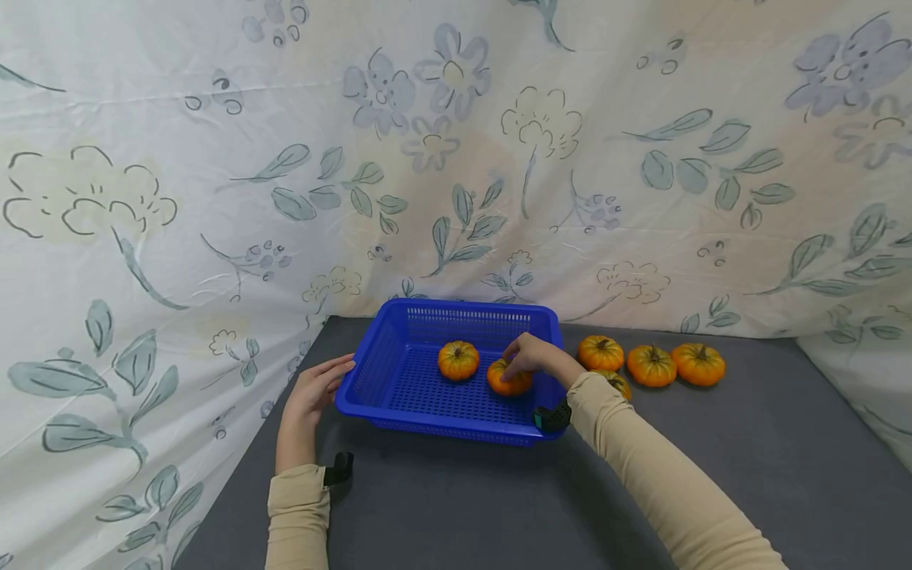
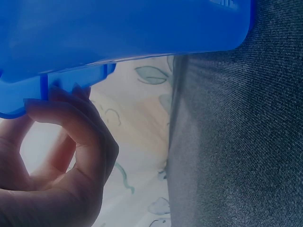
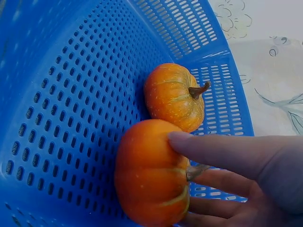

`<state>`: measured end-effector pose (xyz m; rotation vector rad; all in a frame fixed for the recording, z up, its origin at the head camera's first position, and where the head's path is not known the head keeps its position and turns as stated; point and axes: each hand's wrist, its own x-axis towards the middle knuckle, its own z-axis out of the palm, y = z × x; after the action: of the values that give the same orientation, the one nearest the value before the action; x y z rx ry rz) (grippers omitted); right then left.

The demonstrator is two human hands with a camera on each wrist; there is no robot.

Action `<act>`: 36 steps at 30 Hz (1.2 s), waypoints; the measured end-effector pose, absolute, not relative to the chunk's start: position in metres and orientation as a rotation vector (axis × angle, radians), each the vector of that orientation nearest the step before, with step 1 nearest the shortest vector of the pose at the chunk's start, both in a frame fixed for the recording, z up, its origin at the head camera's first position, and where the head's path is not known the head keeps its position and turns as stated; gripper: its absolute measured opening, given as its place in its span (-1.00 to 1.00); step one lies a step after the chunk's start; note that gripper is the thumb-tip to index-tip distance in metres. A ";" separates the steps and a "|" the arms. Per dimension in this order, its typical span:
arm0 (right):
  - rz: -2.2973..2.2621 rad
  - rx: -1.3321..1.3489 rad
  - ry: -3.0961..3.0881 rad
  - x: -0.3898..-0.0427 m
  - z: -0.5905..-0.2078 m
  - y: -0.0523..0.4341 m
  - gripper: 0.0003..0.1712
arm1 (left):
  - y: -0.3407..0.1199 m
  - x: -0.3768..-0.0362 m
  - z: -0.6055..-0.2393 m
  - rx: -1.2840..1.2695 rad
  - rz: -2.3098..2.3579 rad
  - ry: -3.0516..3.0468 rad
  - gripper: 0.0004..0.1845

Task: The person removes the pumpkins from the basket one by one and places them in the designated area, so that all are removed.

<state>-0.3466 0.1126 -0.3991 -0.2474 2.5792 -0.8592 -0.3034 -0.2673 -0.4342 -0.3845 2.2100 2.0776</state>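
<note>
A blue plastic basket point(image 1: 442, 426) with slotted walls and floor stands on the dark table. At its left end my left hand point(image 1: 313, 389) grips the rim, fingers bent at the lip point(image 2: 33, 97) in the left wrist view. My right hand point(image 1: 529, 354) reaches over the right side and holds a small orange pumpkin point(image 3: 151, 175), thumb on one side and fingers on the other, low over the slotted floor. Beside it in the basket sits another small pumpkin point(image 1: 458, 361), its stem point(image 3: 199, 90) visible in the right wrist view.
To the right of the basket, several more small pumpkins stand on the table: one behind point(image 1: 600, 352), one partly hidden by the right sleeve point(image 1: 614, 383), and others farther right point(image 1: 651, 365). A floral cloth point(image 1: 456, 198) hangs behind and at the left.
</note>
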 end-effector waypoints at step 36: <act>-0.913 -0.260 2.523 -0.345 -0.395 0.115 -0.19 | -0.269 -0.302 -0.432 -0.377 2.139 2.133 -0.37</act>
<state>-0.3448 0.1148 -0.3953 -0.2598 2.5232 -0.9129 -0.3018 -0.2688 -0.4319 -0.3771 2.1333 2.1394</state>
